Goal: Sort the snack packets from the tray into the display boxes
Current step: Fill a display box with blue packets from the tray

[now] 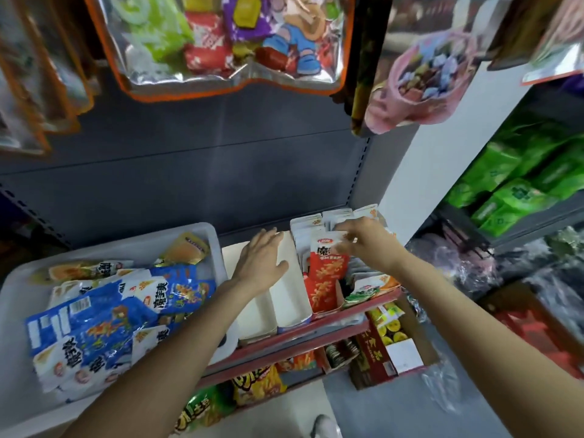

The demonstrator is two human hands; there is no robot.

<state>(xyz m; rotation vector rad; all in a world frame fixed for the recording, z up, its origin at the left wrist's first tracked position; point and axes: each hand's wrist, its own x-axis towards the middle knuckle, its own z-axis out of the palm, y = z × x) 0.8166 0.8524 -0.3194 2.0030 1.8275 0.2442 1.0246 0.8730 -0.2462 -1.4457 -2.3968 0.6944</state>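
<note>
The left hand lies flat with straight, spread fingers on the wall between two empty white display boxes on the red-edged shelf, holding nothing. The right hand reaches over the next box to the right, its fingertips curled and pinching the top of a red snack packet that stands upright at the front of a red display box; behind it, a row of white-backed packets stands packed on edge toward the grey back panel. Just right of the red box, a further box holds packets with green and orange print. The white tray sits at the left end of the shelf, well apart from the right hand, heaped with blue snack packets, white ones, and a few yellow-orange ones near its far rim. Large clear bags of assorted sweets hang overhead. On the lower shelf, yellow and green chip bags and a cardboard carton are visible, and green packs fill the neighbouring rack to the right.
</note>
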